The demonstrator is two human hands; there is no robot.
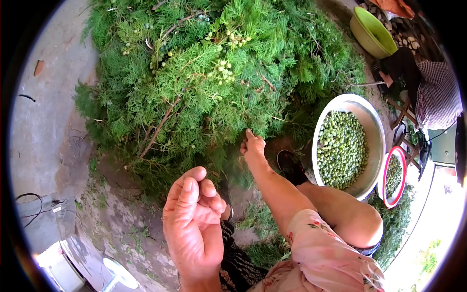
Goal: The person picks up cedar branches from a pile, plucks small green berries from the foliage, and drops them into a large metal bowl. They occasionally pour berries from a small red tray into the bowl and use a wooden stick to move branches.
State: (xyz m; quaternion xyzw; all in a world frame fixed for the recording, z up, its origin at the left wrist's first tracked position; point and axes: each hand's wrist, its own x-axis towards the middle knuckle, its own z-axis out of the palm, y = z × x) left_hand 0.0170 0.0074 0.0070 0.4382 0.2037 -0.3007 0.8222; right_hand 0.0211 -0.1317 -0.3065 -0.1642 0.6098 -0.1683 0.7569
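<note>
A big heap of cut cypress branches (pixel 194 92) lies before me, with clusters of pale green cones (pixel 224 72) among the leaves. My right hand (pixel 254 147) reaches to the near edge of the heap, fingers closed at a green cypress sprig (pixel 250 124). Close to the camera, my left hand (pixel 194 221) is raised palm up, its fingers curled in against the thumb. Whatever its fingertips may hold is hidden. To the right of my right hand stands a wide metal basin (pixel 377 138), partly filled with picked green cones (pixel 342 148).
Behind the basin is a red-rimmed bowl (pixel 403 182) with more green cones. A green-yellow tub (pixel 369 36) stands at the top right, near another person in a checked garment (pixel 438 92). My bent knee (pixel 362 226) is beside the basin. A cable (pixel 31 207) lies at the left.
</note>
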